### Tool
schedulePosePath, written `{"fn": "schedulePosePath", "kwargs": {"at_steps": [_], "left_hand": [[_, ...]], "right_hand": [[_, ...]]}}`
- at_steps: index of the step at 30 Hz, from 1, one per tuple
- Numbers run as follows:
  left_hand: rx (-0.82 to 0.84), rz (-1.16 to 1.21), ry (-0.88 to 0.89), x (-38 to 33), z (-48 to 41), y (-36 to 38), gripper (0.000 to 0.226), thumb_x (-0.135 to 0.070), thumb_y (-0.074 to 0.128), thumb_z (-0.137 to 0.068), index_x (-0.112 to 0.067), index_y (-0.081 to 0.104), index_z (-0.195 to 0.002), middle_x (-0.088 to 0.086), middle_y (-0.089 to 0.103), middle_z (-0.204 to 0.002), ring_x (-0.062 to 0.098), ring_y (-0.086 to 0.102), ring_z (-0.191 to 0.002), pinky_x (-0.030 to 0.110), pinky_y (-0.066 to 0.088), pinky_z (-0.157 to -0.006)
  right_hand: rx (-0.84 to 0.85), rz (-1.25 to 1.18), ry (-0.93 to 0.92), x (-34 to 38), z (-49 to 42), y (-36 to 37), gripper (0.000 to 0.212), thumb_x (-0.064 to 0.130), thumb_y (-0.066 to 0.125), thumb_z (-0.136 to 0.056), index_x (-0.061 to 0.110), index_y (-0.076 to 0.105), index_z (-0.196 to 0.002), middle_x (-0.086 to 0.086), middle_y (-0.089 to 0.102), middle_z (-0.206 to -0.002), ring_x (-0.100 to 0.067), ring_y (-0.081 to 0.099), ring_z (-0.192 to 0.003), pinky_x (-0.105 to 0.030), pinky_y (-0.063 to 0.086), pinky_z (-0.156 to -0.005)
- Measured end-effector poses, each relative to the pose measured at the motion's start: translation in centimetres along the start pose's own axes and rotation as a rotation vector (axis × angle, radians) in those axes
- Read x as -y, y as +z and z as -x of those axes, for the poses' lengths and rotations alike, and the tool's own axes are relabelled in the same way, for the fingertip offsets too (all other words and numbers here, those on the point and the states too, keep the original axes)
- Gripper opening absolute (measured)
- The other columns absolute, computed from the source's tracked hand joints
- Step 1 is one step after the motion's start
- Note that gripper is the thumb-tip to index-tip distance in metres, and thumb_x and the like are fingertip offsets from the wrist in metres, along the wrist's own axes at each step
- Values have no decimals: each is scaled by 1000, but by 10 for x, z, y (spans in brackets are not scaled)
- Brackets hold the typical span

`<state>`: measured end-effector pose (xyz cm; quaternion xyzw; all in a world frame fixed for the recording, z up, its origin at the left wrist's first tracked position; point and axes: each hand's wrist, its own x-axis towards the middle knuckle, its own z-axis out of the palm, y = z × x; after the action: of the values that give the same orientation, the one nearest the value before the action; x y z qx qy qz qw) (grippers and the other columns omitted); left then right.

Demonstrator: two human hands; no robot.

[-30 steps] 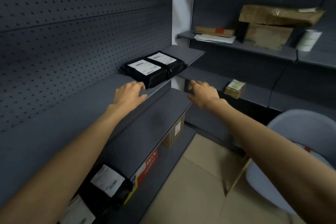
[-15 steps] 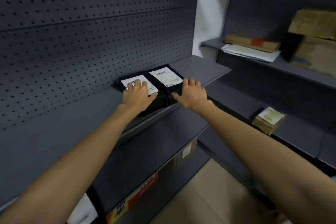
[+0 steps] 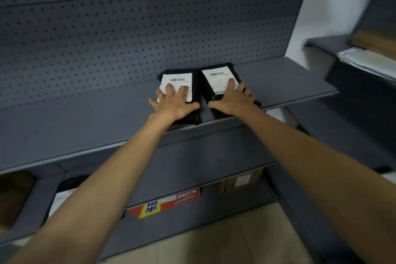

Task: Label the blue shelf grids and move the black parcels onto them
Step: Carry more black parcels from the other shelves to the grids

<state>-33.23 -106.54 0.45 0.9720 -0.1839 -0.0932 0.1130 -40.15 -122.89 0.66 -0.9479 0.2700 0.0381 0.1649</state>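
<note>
Two black parcels with white barcode labels lie side by side on the blue-grey shelf board [image 3: 85,126], near its front edge. My left hand [image 3: 174,103] rests flat on the left parcel [image 3: 177,78], fingers spread over the label and thumb along its near side. My right hand [image 3: 233,100] lies the same way on the right parcel [image 3: 216,77], fingers spread, thumb pointing left toward the gap between the parcels. Both arms reach forward from the bottom of the view.
A perforated back panel [image 3: 128,28] rises behind the shelf. On the shelf below are a red and yellow box [image 3: 167,203], a brown carton [image 3: 242,182] and another black parcel [image 3: 64,195]. A second shelf unit at right holds a white envelope [image 3: 368,60].
Both hands have reached further onto the parcels, from the shelf edge to lying flat on the labels. The view has swung left and closer to the shelf.
</note>
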Motion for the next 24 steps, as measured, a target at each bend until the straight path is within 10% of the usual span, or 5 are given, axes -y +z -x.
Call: {"fn": "schedulePosePath", "kwargs": {"at_steps": [9, 24], "left_hand": [[52, 244, -226, 48, 18, -1, 123, -83, 64, -57, -41, -3, -151, 12, 13, -154, 40, 23, -142, 55, 28, -115], [-722, 388, -219, 87, 107, 27, 111, -48, 77, -68, -28, 8, -153, 13, 30, -137, 34, 32, -124, 40, 36, -88]], "right_hand": [[-117, 21, 13, 1, -18, 13, 110, 60, 71, -71, 21, 7, -152, -25, 19, -151, -44, 25, -134, -51, 19, -111], [-478, -275, -293, 31, 42, 32, 105, 51, 77, -60, 30, 25, -148, -17, 22, -152, -37, 29, -134, -48, 24, -108]]}}
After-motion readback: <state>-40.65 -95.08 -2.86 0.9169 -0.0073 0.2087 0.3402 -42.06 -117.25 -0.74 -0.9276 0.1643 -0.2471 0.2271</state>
